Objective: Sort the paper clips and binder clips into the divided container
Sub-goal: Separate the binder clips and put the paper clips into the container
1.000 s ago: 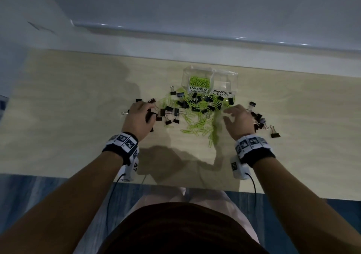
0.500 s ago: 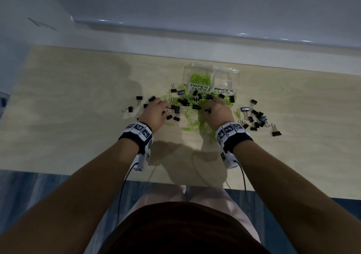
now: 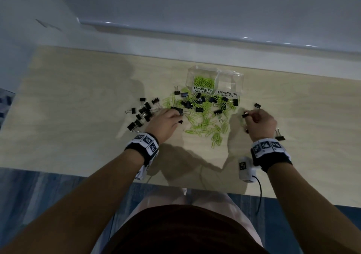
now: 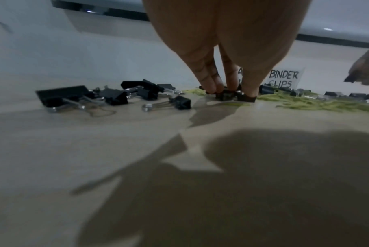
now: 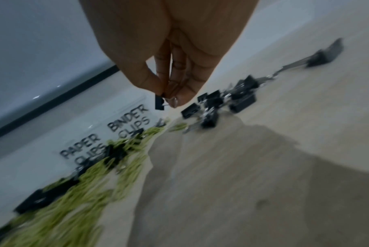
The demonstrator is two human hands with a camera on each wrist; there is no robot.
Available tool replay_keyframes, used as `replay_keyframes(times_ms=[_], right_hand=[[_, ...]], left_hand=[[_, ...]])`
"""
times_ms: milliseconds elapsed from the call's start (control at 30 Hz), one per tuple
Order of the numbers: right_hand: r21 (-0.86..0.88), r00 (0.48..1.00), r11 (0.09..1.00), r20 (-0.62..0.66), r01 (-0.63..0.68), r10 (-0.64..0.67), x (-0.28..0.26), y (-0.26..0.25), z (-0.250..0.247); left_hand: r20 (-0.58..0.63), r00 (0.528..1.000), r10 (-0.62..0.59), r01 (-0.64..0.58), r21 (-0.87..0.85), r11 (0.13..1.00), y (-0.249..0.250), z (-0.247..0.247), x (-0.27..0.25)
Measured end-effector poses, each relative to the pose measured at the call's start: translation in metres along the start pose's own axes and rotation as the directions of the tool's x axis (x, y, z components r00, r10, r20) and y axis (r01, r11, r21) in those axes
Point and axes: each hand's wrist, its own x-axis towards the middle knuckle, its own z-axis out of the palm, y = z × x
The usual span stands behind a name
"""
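A clear divided container (image 3: pixel 237 81) stands at the back of the table, labelled PAPER CLIPS and BINDER CLIPS. Green paper clips (image 3: pixel 203 81) lie in its left compartment; the right one looks bare. In front of it a loose pile of green paper clips (image 3: pixel 207 121) is mixed with black binder clips (image 3: pixel 199 109). My left hand (image 3: pixel 178 116) (image 4: pixel 230 93) is down at the pile's left edge, its thumb and fingers pinching a binder clip (image 4: pixel 225 96) on the table. My right hand (image 3: pixel 247 116) (image 5: pixel 169 98) is right of the pile, pinching a small black binder clip (image 5: pixel 159 103) above the table.
A group of binder clips (image 3: pixel 142 113) lies left of my left hand. More binder clips (image 5: pixel 228 100) lie under and beside my right hand, one (image 3: pixel 279 135) by the wrist. The wooden table (image 3: pixel 78 117) stretches wide on both sides; a wall runs behind it.
Both hands have moved outward from the middle of the pile. The right hand has gone right and now holds a binder clip off the table. The left hand has moved left.
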Motion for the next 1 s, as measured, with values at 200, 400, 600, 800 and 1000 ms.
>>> replay_keyframes(times_ms=[200,400,600,800,1000], right_hand=[[-0.22,0.988,0.966,-0.05,0.133,-0.147,0.008,0.022,-0.01],[-0.205,0.854,0.834,0.222,0.512,-0.47,-0.03,-0.033,0.035],[-0.13,0.449,0.517,0.696,0.846,-0.56,-0.097,-0.083,0.104],[-0.171,0.38,0.393,0.745,0.903,-0.549,-0.112,-0.073,0.118],[-0.229,0.388,0.339,0.75,0.912,-0.536,-0.089,-0.054,0.092]], left_hand=[[-0.047,0.995,-0.088,0.089,0.015,0.996,-0.027,-0.01,-0.018],[-0.155,0.986,-0.065,0.07,0.027,0.997,-0.029,-0.019,-0.004],[0.133,0.99,0.055,-0.076,0.159,0.984,-0.014,-0.011,0.015],[0.052,0.993,0.105,-0.11,0.106,0.988,-0.049,-0.02,-0.028],[-0.049,0.999,-0.004,0.008,0.081,0.997,-0.053,-0.037,-0.018]])
